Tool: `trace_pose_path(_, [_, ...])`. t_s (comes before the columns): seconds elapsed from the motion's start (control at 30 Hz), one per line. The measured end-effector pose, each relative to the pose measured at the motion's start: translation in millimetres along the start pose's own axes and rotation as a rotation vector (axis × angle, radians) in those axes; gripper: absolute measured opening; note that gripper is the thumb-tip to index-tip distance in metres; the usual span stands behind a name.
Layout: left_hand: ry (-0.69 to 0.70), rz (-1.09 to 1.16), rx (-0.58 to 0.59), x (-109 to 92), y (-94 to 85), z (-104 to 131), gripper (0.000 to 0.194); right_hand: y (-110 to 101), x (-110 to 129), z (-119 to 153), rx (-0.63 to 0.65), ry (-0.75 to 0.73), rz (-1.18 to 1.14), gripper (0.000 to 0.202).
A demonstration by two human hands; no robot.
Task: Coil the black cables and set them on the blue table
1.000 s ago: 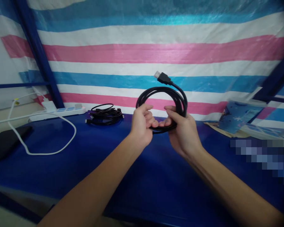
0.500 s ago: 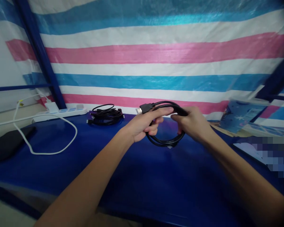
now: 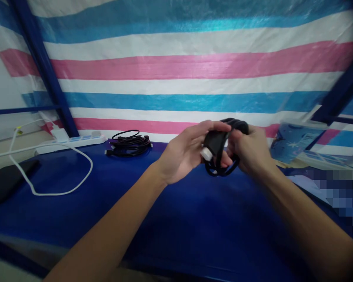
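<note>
Above the table, in front of me, is a coiled black cable (image 3: 233, 169), which looks like an HDMI cable, its loops bunched and tilted. My right hand (image 3: 251, 147) is closed round the right side of the coil. From the left, my left hand (image 3: 184, 150) reaches in with its palm partly showing, and its fingertips grip the top of the loops. The cable's plug (image 3: 206, 153) has a pale end that points down toward the left palm; it is blurred. The far side of the coil is hidden by the fingers.
A pile of black cables (image 3: 131, 145) lies on the blue table (image 3: 176, 223) at back left. Beside it are a white power strip (image 3: 76, 141), a looped white cord (image 3: 61, 194) and a dark flat item (image 3: 10, 180). A blue cup (image 3: 295, 141) stands at right.
The coil has turned and moved slightly right, with its loops now bunched closer together. Its plug has swung from pointing left to pointing down and toward me. My left hand has opened somewhat, showing its palm.
</note>
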State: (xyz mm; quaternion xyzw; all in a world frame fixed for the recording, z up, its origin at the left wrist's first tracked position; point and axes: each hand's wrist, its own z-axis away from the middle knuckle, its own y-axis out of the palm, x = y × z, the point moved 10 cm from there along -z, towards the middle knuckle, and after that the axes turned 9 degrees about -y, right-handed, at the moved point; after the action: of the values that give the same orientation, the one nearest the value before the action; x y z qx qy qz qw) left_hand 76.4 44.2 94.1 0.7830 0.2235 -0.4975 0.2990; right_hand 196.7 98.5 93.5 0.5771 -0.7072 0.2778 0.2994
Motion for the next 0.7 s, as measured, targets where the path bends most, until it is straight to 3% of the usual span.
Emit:
trace_pose_path(0.1, [-0.175, -0.064, -0.001, 20, 0.1, -1, 0.034, -15, 37, 1, -0.059, -0.292, 0.447, 0.026])
trace_pose_path(0.17, [-0.279, -0.181, -0.032, 35, -4.9, -1, 0.032, 2, 52, 9, 0.031, -0.464, 0.743, 0.034])
trace_pose_path(0.27, [-0.357, -0.336, -0.092, 48, -14.3, -2, 0.024, 29, 50, 18, 0.202, -0.526, 0.920, 0.036])
trace_pose_path(0.37, [-0.254, -0.414, -0.297, 36, -32.5, -4, 0.015, 35, 43, 16, 0.242, -0.424, 0.785, 0.030])
trace_pose_path(0.5, [0.145, -0.608, -0.697, -12, -57.1, 11, 0.008, 39, 12, 15, 0.316, -0.002, 0.256, 0.006])
trace_pose_path(0.57, [0.278, -0.711, -0.839, -27, -64.3, 22, 0.010, 51, 0, 24, 0.378, 0.168, 0.060, 0.010])
trace_pose_path(0.63, [0.310, -0.818, -0.925, -31, -70.7, 28, 0.013, 58, -5, 32, 0.380, 0.240, -0.026, 0.014])
trace_pose_path(0.7, [0.272, -0.891, -0.940, -28, -75.9, 26, 0.012, 56, -6, 33, 0.318, 0.250, -0.044, 0.013])
